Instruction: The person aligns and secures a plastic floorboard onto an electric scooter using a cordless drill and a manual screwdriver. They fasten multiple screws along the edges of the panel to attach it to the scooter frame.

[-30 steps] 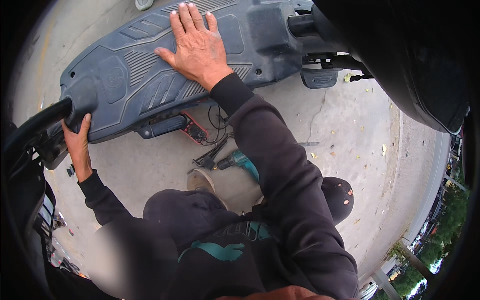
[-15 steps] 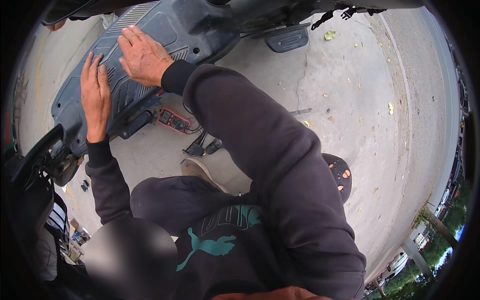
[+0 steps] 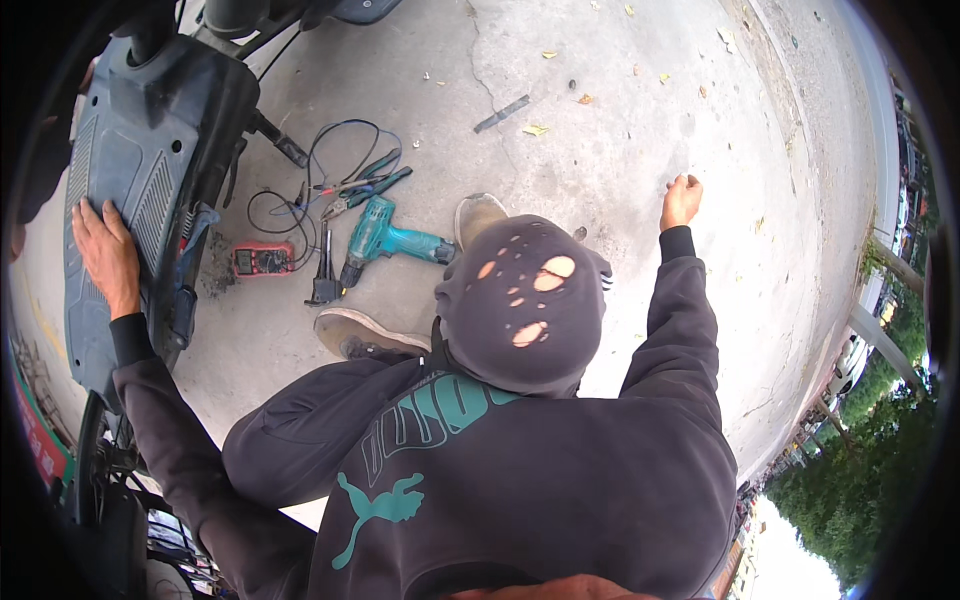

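My left hand [image 3: 108, 255] lies flat with its fingers stretched out on the dark grey plastic floorboard [image 3: 125, 150] of a scooter. Off to the right, over the concrete, is my right hand [image 3: 682, 202]. Its fingers are curled together, and whatever they may hold is too small to make out. Beside the floorboard a red multimeter [image 3: 263, 260] with black leads rests on the ground. A teal cordless drill [image 3: 385, 235] lies close to my shoes, with pliers [image 3: 372, 190] just beyond it.
A black tool-like piece [image 3: 324, 270] sits by the drill's tip. Further off, a flat grey strip [image 3: 502, 114] lies among scattered leaves on the concrete [image 3: 620, 130]. My bent knee [image 3: 525, 300] rises in the middle. Dark clothing [image 3: 45, 150] shows at the far left edge.
My right hand has left the floorboard and swung far right, its fingers now curled. My left hand still rests on the board. The view has shifted right, uncovering the drill and pliers.
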`<state>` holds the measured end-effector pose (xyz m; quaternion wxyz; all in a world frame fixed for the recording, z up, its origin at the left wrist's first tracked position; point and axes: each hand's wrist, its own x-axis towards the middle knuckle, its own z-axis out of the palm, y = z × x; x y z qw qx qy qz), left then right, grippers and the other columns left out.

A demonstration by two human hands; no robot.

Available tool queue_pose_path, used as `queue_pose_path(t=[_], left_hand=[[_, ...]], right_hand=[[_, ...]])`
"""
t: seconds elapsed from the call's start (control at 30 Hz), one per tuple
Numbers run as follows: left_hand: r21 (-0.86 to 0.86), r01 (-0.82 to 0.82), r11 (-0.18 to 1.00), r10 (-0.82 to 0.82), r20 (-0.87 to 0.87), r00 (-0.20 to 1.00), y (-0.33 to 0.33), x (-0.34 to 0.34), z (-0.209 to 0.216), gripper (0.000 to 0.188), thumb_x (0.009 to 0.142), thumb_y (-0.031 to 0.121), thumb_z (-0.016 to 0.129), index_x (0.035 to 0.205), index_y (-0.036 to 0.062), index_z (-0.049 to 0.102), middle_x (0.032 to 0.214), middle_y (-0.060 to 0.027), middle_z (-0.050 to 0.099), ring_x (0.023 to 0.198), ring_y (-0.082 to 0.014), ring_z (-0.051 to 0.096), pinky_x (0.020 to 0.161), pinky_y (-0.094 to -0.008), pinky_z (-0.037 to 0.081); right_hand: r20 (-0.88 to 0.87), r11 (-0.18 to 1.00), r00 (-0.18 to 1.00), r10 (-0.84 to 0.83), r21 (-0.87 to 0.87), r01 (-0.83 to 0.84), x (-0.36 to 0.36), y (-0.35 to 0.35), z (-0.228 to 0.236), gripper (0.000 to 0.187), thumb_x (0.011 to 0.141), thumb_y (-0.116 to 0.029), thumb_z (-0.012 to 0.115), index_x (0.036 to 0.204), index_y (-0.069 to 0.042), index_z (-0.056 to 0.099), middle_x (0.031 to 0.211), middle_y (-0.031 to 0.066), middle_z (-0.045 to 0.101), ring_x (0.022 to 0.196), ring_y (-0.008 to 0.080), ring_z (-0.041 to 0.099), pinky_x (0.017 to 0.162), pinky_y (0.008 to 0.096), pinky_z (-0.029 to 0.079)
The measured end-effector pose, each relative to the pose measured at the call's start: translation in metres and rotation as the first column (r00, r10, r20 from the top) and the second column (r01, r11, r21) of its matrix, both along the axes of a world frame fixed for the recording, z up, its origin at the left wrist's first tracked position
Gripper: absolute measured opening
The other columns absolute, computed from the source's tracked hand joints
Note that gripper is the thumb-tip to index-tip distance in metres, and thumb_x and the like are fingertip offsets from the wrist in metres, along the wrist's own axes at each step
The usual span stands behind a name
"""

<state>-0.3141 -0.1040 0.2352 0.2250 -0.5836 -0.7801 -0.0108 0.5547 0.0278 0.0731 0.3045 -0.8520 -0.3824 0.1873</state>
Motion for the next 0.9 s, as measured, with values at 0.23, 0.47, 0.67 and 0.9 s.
queue_pose_path(t=[0.23, 0.47, 0.67, 0.9], left_hand=[[-0.405, 0.446, 0.799, -0.44, 0.113, 0.891, -0.023, 0.184, 0.041, 0.053, 0.092, 0.016, 0.063, 0.142, 0.0054, 0.049, 0.15, -0.0161, 0.045, 0.142, -0.0295, 0.039, 0.115, -0.0455, 0.03], [-0.76, 0.436, 0.481, 0.253, 0.597, 0.761, -0.048, 0.291, -0.099, 0.075, 0.076, 0.038, 0.081, 0.131, -0.003, 0.049, 0.125, -0.0219, 0.058, 0.114, -0.0367, 0.059, 0.096, -0.0412, 0.049], [-0.728, 0.283, 0.625, 0.492, 0.648, 0.581, -0.055, 0.311, -0.187, 0.091, 0.061, 0.035, 0.093, 0.126, -0.0067, 0.045, 0.123, -0.0282, 0.056, 0.114, -0.0411, 0.058, 0.096, -0.044, 0.049], [-0.638, 0.48, 0.602, 0.412, 0.763, 0.497, -0.073, 0.332, -0.175, 0.077, 0.062, 0.031, 0.092, 0.114, -0.0046, 0.048, 0.113, -0.0276, 0.058, 0.111, -0.0429, 0.058, 0.09, -0.045, 0.049]], right_hand=[[0.371, 0.867, 0.784, 0.498, -0.187, -0.462, -0.077, -0.156, -0.047, 0.05, 0.095, -0.015, 0.058, 0.137, 0.007, 0.044, 0.133, 0.0282, 0.051, 0.118, 0.04, 0.055, 0.102, 0.0456, 0.043], [-0.331, -0.105, -0.111, 0.937, 0.035, -0.994, -0.28, -0.074, -0.028, 0.038, 0.089, -0.035, 0.068, 0.105, -0.001, 0.065, 0.102, 0.0171, 0.066, 0.095, 0.0391, 0.065, 0.082, 0.045, 0.051], [-0.294, -0.412, -0.378, 0.878, -0.061, -0.909, -0.318, -0.118, -0.067, 0.05, 0.078, -0.039, 0.078, 0.106, 0.0, 0.062, 0.102, 0.0185, 0.066, 0.1, 0.0368, 0.066, 0.083, 0.0455, 0.053], [-0.582, 0.173, 0.038, 0.812, 0.178, -0.969, -0.263, -0.086, -0.025, 0.04, 0.088, -0.022, 0.067, 0.122, -0.001, 0.061, 0.104, 0.0179, 0.065, 0.095, 0.0322, 0.066, 0.081, 0.0413, 0.053]])
